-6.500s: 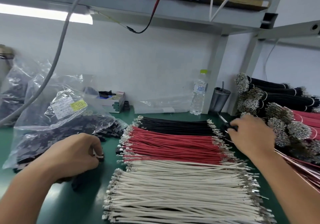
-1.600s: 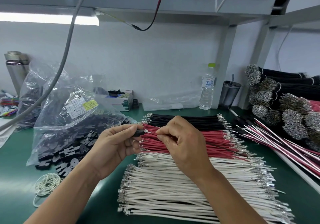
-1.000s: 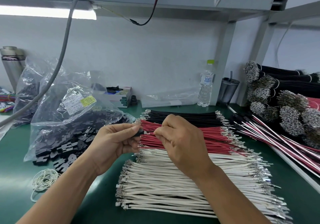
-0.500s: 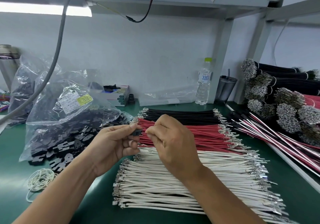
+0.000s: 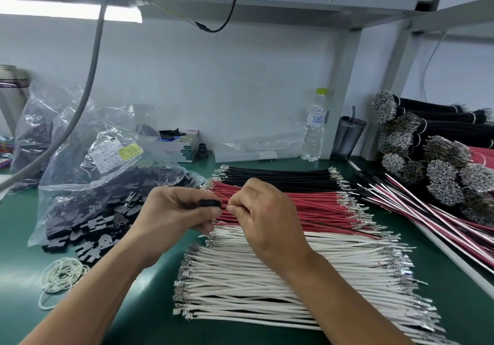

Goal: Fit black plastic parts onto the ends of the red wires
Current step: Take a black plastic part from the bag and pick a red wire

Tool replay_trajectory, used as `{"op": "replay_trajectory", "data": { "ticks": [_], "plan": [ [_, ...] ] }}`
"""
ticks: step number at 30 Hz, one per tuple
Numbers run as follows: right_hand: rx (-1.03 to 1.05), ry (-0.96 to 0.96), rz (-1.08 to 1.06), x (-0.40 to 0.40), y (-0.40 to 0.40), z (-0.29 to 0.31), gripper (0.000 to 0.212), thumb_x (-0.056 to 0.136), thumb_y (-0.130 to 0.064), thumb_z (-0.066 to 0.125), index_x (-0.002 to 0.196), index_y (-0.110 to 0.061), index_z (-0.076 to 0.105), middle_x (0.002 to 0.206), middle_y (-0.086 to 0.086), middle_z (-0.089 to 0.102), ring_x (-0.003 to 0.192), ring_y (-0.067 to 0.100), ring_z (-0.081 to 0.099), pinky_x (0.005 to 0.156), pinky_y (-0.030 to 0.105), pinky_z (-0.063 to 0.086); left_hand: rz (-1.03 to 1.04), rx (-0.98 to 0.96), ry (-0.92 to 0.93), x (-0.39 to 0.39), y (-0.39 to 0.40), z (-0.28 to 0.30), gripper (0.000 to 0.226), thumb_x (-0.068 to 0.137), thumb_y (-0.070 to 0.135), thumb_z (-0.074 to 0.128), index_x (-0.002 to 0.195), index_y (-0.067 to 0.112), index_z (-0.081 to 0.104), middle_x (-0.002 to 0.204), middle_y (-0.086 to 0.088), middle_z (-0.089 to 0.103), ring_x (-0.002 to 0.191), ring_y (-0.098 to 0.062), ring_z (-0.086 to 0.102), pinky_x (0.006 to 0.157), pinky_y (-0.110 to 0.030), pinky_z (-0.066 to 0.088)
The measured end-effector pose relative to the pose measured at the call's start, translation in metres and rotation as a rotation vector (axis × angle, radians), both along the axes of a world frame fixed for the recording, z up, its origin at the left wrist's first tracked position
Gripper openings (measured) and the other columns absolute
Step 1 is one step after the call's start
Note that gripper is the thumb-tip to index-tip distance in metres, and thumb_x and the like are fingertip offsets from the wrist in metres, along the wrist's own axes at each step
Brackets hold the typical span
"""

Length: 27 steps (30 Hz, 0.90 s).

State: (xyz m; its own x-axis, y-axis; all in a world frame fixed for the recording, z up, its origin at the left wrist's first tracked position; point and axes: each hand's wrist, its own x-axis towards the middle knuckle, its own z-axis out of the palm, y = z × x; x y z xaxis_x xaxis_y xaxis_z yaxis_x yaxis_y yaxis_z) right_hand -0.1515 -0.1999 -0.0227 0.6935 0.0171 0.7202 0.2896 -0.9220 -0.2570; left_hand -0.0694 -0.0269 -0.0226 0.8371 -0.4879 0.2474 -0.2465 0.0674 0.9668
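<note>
The fingers (image 5: 211,212) of the left hand (image 5: 173,213) curl round a black plastic part (image 5: 210,203), pinching it between thumb and forefinger with its open end turned toward the right hand (image 5: 263,216). The right hand's fingers (image 5: 235,208) are closed in a tight pinch just beside the part, apparently on the end of one red wire; the wire's tip is hidden between the fingertips, so whether it has entered the part cannot be told. Both hands hover over the row of red wires (image 5: 307,205), which lies on the green counter (image 5: 149,291) between a row of black wires (image 5: 280,176) behind and a larger spread of white wires (image 5: 294,278) in front.

The part is judged light, rigid and small enough to slip, so it is best held by its flat sides, clear of its mouth. The wire is judged thin and flexible along its insulated length, with a stiff metal terminal (image 5: 347,203) at each end; a hold just behind the terminal should keep it from buckling when pushed. The terminal looks thin enough to bend if pushed in crooked.

Further parts lie spilled from a clear plastic bag (image 5: 107,163) at the left, with a coil of white bands (image 5: 61,278) nearer the person. Bundled wires (image 5: 441,176) are stacked at the right; a water bottle (image 5: 315,128) and a cup (image 5: 348,136) stand by the wall.
</note>
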Motion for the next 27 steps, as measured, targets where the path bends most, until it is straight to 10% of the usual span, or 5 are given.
{"op": "replay_trajectory", "data": {
  "ticks": [7,11,16,21,27],
  "plan": [
    [-0.2,-0.073,-0.08,-0.02,-0.007,0.02,0.007,0.088,-0.029,0.075,0.092,-0.025,0.073,0.089,-0.012,0.057,0.084,0.01,0.05,0.063,0.026,0.045,0.002,-0.017,-0.006,0.007,-0.003,-0.005,0.022,0.069,0.014,0.086,0.09,0.01,0.084,0.074,-0.024,0.074,0.054,-0.022,0.066,0.054,-0.023,0.056],
    [-0.167,0.369,0.063,-0.031,0.014,0.01,0.025,0.081,-0.056,0.07,0.093,-0.034,0.072,0.09,-0.019,0.058,0.087,0.003,0.048,0.071,0.03,0.042,0.069,-0.055,0.032,0.011,-0.001,-0.008,0.019,0.069,0.014,0.086,0.087,0.012,0.084,0.07,-0.021,0.073,0.05,-0.018,0.063,0.049,-0.021,0.053],
    [0.013,0.505,0.102,-0.03,0.017,0.007,0.006,0.08,-0.039,0.076,0.083,-0.034,0.074,0.081,-0.022,0.061,0.079,-0.002,0.055,0.067,0.017,0.039,0.063,-0.067,0.039,0.012,-0.002,-0.009,0.018,0.071,0.01,0.087,0.089,0.011,0.084,0.068,-0.018,0.072,0.05,-0.018,0.062,0.05,-0.022,0.053],
    [0.457,0.572,0.246,-0.03,0.003,0.026,0.006,0.084,-0.02,0.079,0.081,-0.023,0.075,0.077,-0.005,0.072,0.068,0.011,0.067,0.064,0.031,0.059,0.03,-0.089,0.082,0.014,0.0,-0.009,0.025,0.066,0.014,0.087,0.09,0.011,0.084,0.07,-0.017,0.074,0.053,-0.018,0.066,0.051,-0.022,0.055],
    [1.08,0.225,0.335,-0.027,-0.025,0.08,0.014,0.081,-0.007,0.075,0.084,-0.019,0.079,0.073,0.0,0.071,0.061,0.011,0.054,0.046,0.019,0.042,0.021,-0.094,0.118,0.014,0.001,-0.009,0.023,0.067,0.012,0.086,0.09,0.01,0.084,0.069,-0.016,0.073,0.053,-0.018,0.066,0.052,-0.023,0.056]
  ]
}}
